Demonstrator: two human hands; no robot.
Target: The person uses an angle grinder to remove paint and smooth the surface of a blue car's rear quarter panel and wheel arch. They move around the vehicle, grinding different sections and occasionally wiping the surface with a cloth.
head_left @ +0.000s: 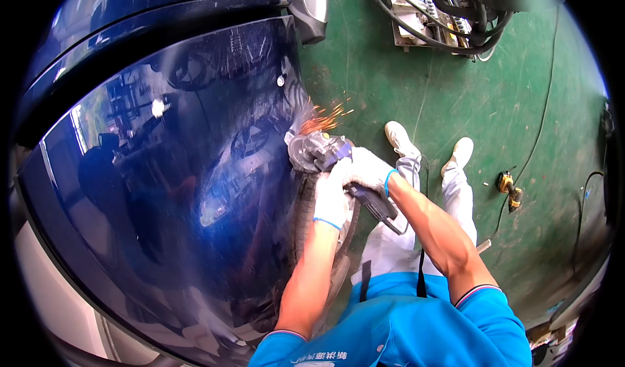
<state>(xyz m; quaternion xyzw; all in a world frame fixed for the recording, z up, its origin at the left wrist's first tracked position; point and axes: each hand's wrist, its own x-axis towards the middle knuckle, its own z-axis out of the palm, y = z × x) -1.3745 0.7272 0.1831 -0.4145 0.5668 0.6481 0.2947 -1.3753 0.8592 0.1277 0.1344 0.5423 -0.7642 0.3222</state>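
Both my hands wear white knit gloves with blue cuffs and grip an angle grinder. My left hand wraps the tool's body from the near side. Over its top lies my right hand, closed around the casing; the dark rear handle sticks out below it. The round disc and guard meet the edge of a dark blue car panel, above the tyre. Orange sparks fly from the disc toward the far right. The exact contact spot is partly hidden by the guard.
A yellow and black cordless drill lies on the green floor to the right. Cables run along the floor near it. A cart with black hoses stands at the far side. The car body fills the left.
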